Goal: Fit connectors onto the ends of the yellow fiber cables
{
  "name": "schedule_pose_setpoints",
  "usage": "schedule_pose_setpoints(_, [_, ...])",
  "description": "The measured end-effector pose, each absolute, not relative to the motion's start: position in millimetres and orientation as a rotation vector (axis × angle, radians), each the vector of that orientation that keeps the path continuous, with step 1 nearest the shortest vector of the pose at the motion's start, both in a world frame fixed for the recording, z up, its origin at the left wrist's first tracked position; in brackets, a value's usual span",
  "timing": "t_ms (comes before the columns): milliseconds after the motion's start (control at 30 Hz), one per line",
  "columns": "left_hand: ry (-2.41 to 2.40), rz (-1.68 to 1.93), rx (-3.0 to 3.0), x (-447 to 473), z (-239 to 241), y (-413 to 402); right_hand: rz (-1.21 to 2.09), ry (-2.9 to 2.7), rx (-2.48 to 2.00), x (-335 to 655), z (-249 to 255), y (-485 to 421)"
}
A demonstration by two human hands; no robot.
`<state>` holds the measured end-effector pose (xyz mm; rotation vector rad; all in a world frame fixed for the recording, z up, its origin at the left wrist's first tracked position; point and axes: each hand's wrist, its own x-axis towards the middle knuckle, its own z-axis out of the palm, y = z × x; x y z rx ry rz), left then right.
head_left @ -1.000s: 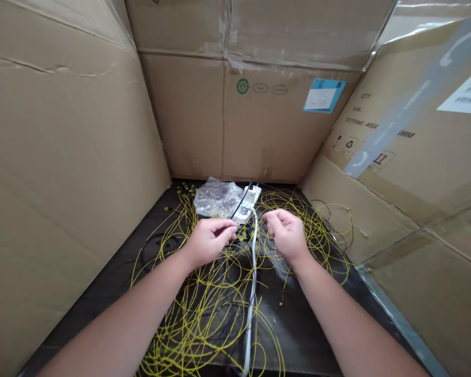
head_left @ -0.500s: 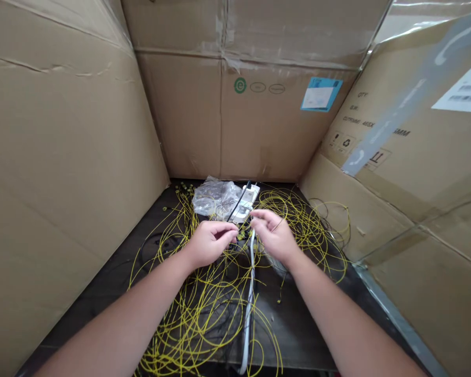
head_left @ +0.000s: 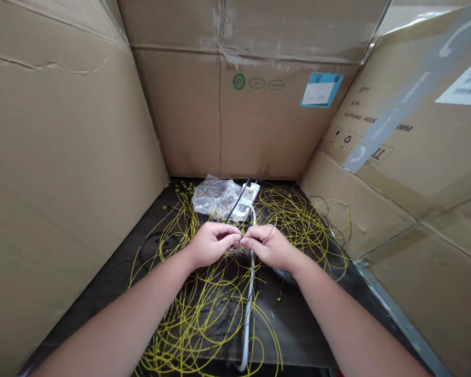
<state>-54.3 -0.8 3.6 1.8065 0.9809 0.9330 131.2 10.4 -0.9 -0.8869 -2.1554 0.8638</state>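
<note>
My left hand [head_left: 212,244] and my right hand [head_left: 270,245] meet fingertip to fingertip over a tangle of thin yellow cables [head_left: 204,309] on a dark surface [head_left: 298,324]. Both hands are closed in a pinch on a small yellow cable end between them; the piece itself is mostly hidden by the fingers. A white cord [head_left: 248,319] runs from below the hands toward me. Just beyond the hands lie a white power strip [head_left: 248,201] and a clear plastic bag [head_left: 214,196].
Tall cardboard boxes wall in the surface on the left [head_left: 63,157], at the back [head_left: 251,115] and on the right [head_left: 416,173]. A blue label [head_left: 322,90] is stuck on the back box. Yellow cable loops [head_left: 298,220] spread to the right wall.
My right hand has moved left and down until its fingertips meet those of my left hand. My left hand stayed nearly in place.
</note>
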Motion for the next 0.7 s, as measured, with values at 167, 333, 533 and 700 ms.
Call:
schedule_pose_setpoints(167, [1.051,1.019,1.673,-57,3,2,0.724,-1.856,-1.001,136,1,16])
schedule_pose_setpoints(333, [1.096,1.114,1.619,-60,2,7,0.877,-1.183,-1.023,145,-2,35])
schedule_pose_setpoints(533, [1.116,1.113,1.630,-61,-1,10,0.938,-0.727,-0.940,151,1,44])
schedule_pose_setpoints(700, [1.121,1.100,1.646,-60,-2,9,0.804,-0.574,-0.988,155,3,44])
